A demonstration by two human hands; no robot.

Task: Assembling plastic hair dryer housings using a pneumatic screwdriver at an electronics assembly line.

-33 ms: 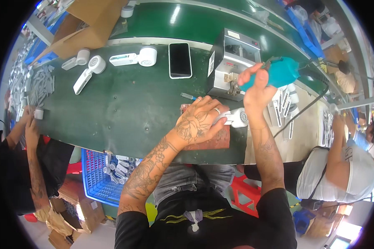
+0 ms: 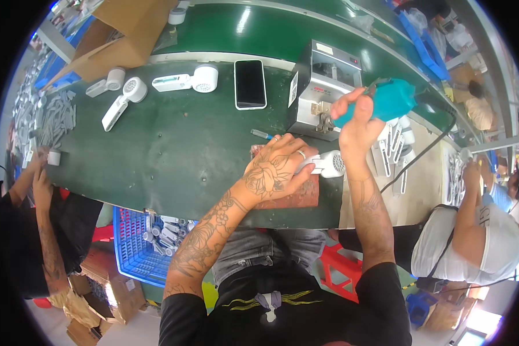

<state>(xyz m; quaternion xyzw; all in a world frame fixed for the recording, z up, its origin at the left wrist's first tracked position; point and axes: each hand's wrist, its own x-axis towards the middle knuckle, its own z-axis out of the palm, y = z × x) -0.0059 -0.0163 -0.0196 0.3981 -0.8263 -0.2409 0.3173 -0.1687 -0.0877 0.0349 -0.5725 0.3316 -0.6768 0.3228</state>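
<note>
A worker's left hand point(image 2: 274, 168) clamps the handle of a white device point(image 2: 332, 164) with a round perforated head, on a reddish-brown pad point(image 2: 294, 199) at the near edge of a green workbench point(image 2: 184, 155). The right hand point(image 2: 357, 124) is wrapped around a teal tool point(image 2: 391, 99), held up beside a silver-gray machine point(image 2: 310, 106); whether the tool touches it cannot be told from this angle. Both hands, the device and the tool match the earlier frame almost exactly. The clearest change is at right, where a co-worker in a white shirt point(image 2: 473, 239) has shifted slightly, arm and all; at left, the hands of a co-worker in black point(image 2: 40, 187) have also moved a little.

The machine carries small red lettering on its front, a white label point(image 2: 324, 49) on top and another white label point(image 2: 293, 89) with a dark square pattern on its side. Dark lettering runs sideways on the white shirt. A white-edged phone point(image 2: 250, 85) lies dark-screened on the bench, right of three similar white devices point(image 2: 205, 78); more devices point(image 2: 394, 141) lie on a brown sheet point(image 2: 380, 202) to the right.
</note>
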